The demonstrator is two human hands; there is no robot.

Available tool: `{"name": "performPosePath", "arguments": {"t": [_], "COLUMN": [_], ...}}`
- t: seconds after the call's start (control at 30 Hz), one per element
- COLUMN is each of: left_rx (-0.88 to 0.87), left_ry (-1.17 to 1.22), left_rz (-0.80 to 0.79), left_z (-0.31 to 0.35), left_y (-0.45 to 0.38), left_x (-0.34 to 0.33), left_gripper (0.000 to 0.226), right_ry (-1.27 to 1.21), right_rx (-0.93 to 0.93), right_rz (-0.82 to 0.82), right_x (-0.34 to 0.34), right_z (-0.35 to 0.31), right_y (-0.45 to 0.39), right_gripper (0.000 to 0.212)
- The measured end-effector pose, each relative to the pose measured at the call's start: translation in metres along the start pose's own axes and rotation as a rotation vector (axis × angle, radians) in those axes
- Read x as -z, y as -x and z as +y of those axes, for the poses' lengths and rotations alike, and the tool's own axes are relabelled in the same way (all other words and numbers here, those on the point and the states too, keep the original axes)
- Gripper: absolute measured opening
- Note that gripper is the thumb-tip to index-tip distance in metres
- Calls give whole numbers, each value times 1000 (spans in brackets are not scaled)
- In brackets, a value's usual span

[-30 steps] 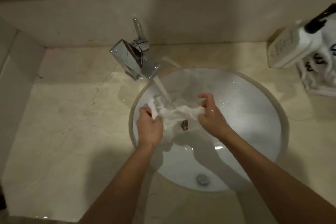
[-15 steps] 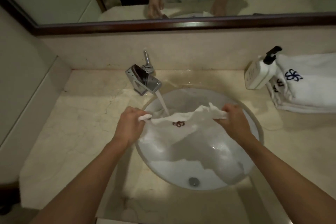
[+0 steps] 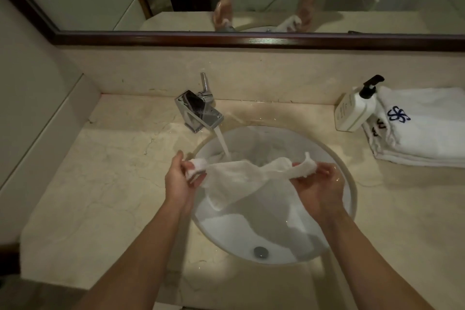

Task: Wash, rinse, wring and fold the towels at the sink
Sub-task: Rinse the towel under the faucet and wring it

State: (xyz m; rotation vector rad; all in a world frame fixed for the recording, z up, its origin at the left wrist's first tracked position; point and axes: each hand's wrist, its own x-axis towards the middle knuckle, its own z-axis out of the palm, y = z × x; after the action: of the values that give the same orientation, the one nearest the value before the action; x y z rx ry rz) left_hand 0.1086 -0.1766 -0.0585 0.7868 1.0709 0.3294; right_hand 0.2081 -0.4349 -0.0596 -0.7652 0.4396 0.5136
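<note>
A small wet white towel (image 3: 239, 178) hangs stretched above the round white sink (image 3: 348, 184). My left hand (image 3: 180, 181) grips its left corner, bunched in the fingers. My right hand (image 3: 318, 184) holds the right corner, twisted into a wad. The towel sags between both hands over the basin. Water runs from the chrome tap (image 3: 198, 113) in a stream that falls just behind the towel's upper edge. The drain (image 3: 260, 251) lies near the basin's front.
A stack of folded white towels (image 3: 422, 133) with blue emblems lies at the right on the beige marble counter (image 3: 100, 184). A white pump bottle (image 3: 354, 111) stands beside it. A dark-framed mirror (image 3: 251, 41) runs along the back wall.
The towel went from bunched under the stream to pulled wide between both hands. Its brown emblem, seen half a second ago, no longer shows. The camera tilted up, bringing the mirror into view.
</note>
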Motion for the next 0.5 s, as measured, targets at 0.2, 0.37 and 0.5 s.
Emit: {"name": "performPosePath", "arguments": {"t": [0.2,0.37,0.5], "left_rx": [494,668,469], "left_ry": [96,-105,-287], "left_rz": [-34,-81,-74], "left_z": [-16,-42,-40], "left_y": [-4,-2,-21], "left_x": [-9,-6,-19], "left_gripper": [42,23,28], "right_ry": [-85,-114,49], "right_rx": [-319,-524,-630], "right_rz": [337,357,176], "right_x": [15,54,33], "right_z": [35,53,52], "right_y": [-12,-15,-9], "right_gripper": [8,22,40]}}
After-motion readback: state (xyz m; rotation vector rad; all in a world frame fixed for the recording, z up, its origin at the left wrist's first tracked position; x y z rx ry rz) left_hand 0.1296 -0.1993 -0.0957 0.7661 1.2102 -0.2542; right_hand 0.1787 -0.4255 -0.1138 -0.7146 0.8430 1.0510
